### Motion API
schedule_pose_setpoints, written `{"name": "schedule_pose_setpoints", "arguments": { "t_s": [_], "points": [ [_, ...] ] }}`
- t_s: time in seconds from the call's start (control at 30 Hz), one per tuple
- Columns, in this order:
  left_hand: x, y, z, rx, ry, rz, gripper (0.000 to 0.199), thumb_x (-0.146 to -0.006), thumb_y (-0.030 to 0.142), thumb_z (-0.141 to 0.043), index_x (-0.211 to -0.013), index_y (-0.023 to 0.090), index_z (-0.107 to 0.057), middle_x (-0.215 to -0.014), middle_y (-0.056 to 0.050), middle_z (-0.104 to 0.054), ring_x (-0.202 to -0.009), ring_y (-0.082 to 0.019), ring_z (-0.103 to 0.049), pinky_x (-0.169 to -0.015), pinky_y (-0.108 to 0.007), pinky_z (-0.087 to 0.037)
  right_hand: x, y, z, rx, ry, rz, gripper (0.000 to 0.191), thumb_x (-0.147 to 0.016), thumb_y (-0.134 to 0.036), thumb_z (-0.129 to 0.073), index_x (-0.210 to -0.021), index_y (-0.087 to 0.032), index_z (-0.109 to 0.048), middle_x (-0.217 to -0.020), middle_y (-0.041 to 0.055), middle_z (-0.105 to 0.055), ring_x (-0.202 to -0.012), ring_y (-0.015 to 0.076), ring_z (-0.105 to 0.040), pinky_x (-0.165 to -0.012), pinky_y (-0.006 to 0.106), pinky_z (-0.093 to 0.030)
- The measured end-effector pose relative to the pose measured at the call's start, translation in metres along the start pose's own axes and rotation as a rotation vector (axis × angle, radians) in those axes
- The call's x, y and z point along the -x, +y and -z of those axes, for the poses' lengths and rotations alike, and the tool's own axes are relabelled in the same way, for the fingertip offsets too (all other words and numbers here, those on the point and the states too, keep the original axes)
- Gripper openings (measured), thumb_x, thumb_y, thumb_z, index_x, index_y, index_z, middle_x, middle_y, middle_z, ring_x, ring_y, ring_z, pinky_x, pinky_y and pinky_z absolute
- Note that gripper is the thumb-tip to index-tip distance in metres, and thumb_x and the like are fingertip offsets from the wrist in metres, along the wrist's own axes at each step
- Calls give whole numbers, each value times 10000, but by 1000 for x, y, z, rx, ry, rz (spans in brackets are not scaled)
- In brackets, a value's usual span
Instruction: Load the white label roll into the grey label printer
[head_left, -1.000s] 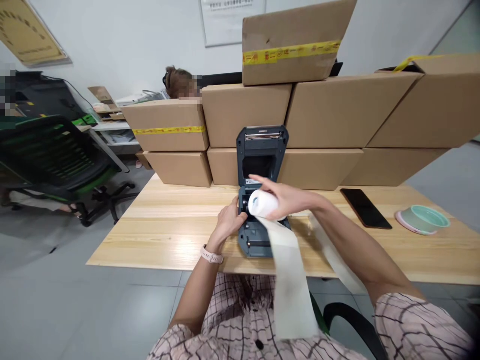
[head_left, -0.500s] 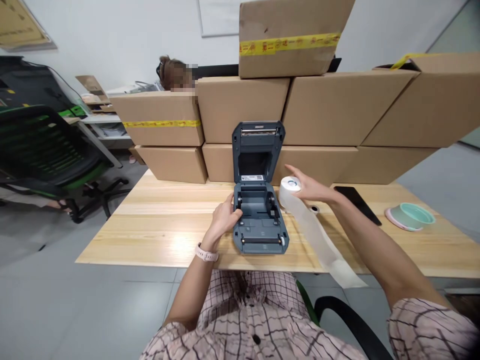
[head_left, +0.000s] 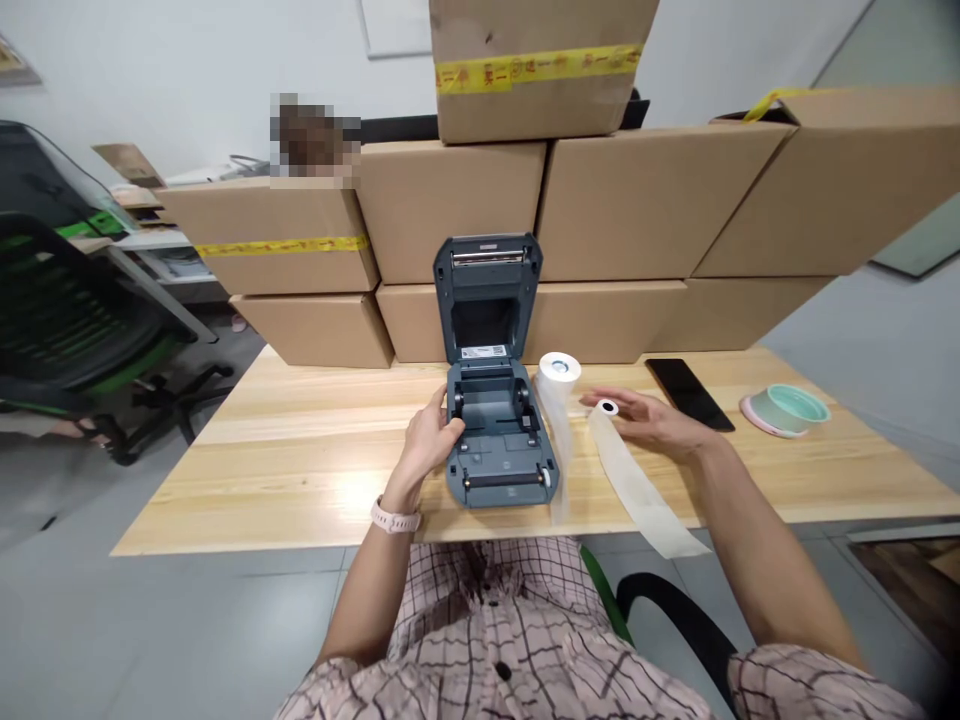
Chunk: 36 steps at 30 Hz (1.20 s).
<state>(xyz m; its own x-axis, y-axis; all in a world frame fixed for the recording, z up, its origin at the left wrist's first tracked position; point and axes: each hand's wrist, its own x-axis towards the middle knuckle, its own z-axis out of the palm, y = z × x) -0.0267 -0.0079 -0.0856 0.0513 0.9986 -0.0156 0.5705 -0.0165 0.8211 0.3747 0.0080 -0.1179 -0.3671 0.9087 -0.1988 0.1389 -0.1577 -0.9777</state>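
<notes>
A dark grey label printer stands on the wooden table with its lid raised and its inner bay bare. My left hand grips the printer's left edge, thumb on top. Just right of the printer, a thick white paper roll stands on end, its loose strip hanging toward the front edge. Beside it is a thin roll with a black core and a long strip trailing over the table edge. My right hand is open next to the thin roll, fingers spread behind it.
Stacked cardboard boxes line the table's back. A black phone and a mint-green round container lie at the right. A person's blurred head shows behind the boxes. An office chair stands at the far left.
My right hand has let go of the thick roll and moved right to the thin roll. The thin roll's strip is now visible separately. The camera view has shifted slightly.
</notes>
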Motion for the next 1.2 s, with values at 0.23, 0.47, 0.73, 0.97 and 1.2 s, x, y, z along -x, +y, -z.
{"name": "schedule_pose_setpoints", "arguments": {
  "t_s": [0.23, 0.47, 0.73, 0.97, 1.2],
  "points": [
    [0, -9, -8, 263, 5, -7, 786, -730, 175, -566, -1514, 143, -506, -606, 61, -528, -543, -125, -447, -561, -234, -335, 23, -64, -59, 71, -111, 111, 447, -815, -503, -817, -1142, -211, -730, -1021, 91, -772, -897, 228, -727, -795, 352, -560],
    [1, -12, -16, 524, 14, 15, 853, -708, 199, -588, -1538, 58, -445, -587, 93, -460, -496, -80, -368, -497, -204, -288, -36, -131, -144, 1083, -251, 584, 372, -1027, -358, -541, -1352, -212, -648, -1240, 123, -729, -1078, 289, -636, -941, 433, -468],
    [-1, -18, -18, 540, 33, 7, 838, -690, 183, -595, -1512, 66, -480, -584, 97, -471, -500, -73, -356, -507, -207, -268, -56, -92, -167, 1284, -163, 573, 435, -1017, -231, -532, -1447, -185, -575, -1291, 148, -707, -1126, 308, -613, -938, 467, -502],
    [0, -18, -20, 523, 67, 8, 806, -711, 201, -618, -1503, 100, -509, -567, 100, -450, -500, -79, -365, -504, -207, -272, 5, -62, -188, 1208, -52, 680, 379, -1090, -270, -387, -1330, -169, -662, -1405, 141, -670, -1193, 294, -615, -995, 486, -534],
    [1, -16, -21, 533, 67, 27, 822, -696, 252, -660, -1495, 114, -520, -576, 92, -486, -512, -90, -395, -508, -214, -290, 51, -54, -192, 1158, -220, 663, 1151, -707, -791, -748, -1637, -272, -311, -1702, 146, -339, -1567, 346, -338, -1268, 621, -306]
  ]
}}
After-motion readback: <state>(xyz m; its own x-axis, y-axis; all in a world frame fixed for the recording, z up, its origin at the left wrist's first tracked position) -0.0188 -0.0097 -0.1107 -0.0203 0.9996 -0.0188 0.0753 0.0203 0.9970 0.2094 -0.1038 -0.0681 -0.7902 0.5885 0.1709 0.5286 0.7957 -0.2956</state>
